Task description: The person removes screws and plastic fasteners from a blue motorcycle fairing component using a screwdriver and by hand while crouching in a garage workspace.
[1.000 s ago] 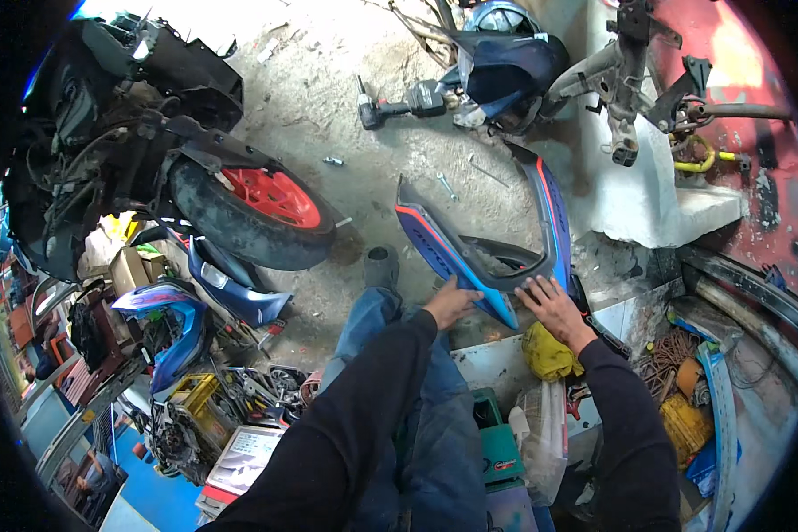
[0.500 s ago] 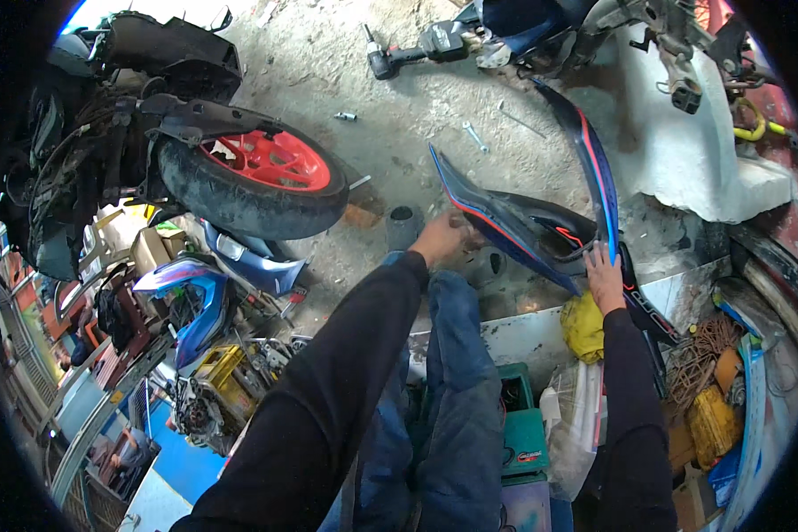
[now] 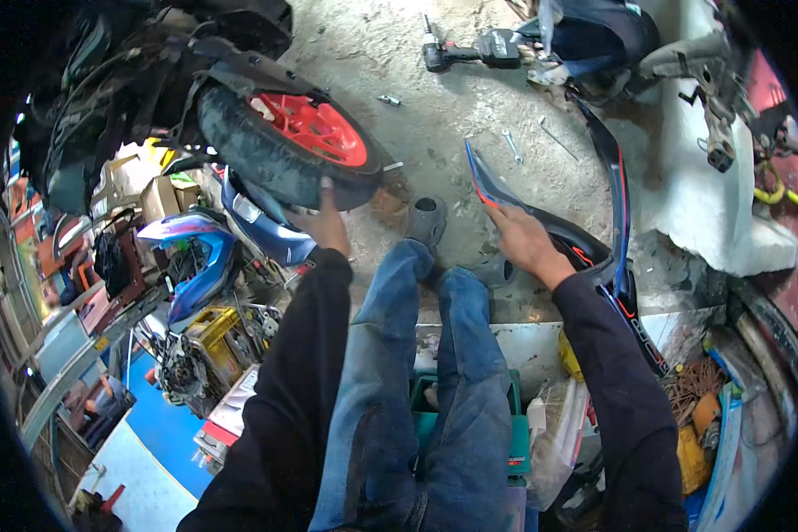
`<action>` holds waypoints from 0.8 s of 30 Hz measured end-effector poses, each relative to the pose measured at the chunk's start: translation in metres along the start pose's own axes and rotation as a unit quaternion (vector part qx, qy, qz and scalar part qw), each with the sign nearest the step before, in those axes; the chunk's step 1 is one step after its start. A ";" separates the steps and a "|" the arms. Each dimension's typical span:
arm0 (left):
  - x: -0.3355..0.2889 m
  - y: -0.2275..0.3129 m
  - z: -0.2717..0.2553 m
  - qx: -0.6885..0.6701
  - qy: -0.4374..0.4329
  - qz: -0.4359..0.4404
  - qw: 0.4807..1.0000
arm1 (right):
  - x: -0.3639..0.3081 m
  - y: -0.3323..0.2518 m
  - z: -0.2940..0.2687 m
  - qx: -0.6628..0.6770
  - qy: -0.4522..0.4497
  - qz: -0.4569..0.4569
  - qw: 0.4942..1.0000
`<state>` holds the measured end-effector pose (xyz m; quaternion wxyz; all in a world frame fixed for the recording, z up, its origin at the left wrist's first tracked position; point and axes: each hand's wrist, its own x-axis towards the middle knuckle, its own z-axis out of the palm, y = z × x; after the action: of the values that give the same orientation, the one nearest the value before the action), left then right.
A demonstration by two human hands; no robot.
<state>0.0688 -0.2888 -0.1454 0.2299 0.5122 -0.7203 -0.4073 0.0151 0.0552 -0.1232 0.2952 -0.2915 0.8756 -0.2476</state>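
Observation:
My right hand (image 3: 530, 241) is closed round the near edge of a dark motorcycle fairing panel (image 3: 496, 182) with a red and blue stripe. My left hand (image 3: 326, 229) is raised at the near side of a black tyre (image 3: 266, 173) on a red wheel (image 3: 315, 133); its fingers look stretched out, and I cannot tell whether they touch the rubber. A second striped panel (image 3: 619, 191) curves away on the right, and a black panel piece (image 3: 585, 248) lies between the two.
A cordless impact driver (image 3: 470, 55), a socket (image 3: 388, 99) and a spanner (image 3: 512, 146) lie on the concrete. At left stand a blue fairing (image 3: 186, 266) and a yellow crate (image 3: 208, 332). A green toolbox (image 3: 519, 443) sits below my legs. A white block (image 3: 696, 177) stands at right.
My left hand has left the striped panel and moved left to the tyre. My right hand has shifted left along to that panel, off its former spot at the panels' near ends.

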 end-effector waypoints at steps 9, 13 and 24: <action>0.046 0.024 -0.032 0.022 -0.214 -0.051 0.975 | 0.150 -0.179 -0.024 0.086 -0.069 -0.090 0.990; 0.040 0.028 -0.026 0.134 -0.363 -0.051 0.921 | 0.190 -0.232 -0.013 0.056 0.124 -0.108 0.985; 0.058 -0.010 -0.046 0.195 -0.538 0.114 0.812 | 0.251 -0.244 -0.003 -0.391 0.061 -0.258 0.881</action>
<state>0.0873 -0.3605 -0.1326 -0.2538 0.1596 -0.8468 -0.4394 -0.0626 -0.2813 -0.0675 0.0294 -0.5831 0.8113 0.0303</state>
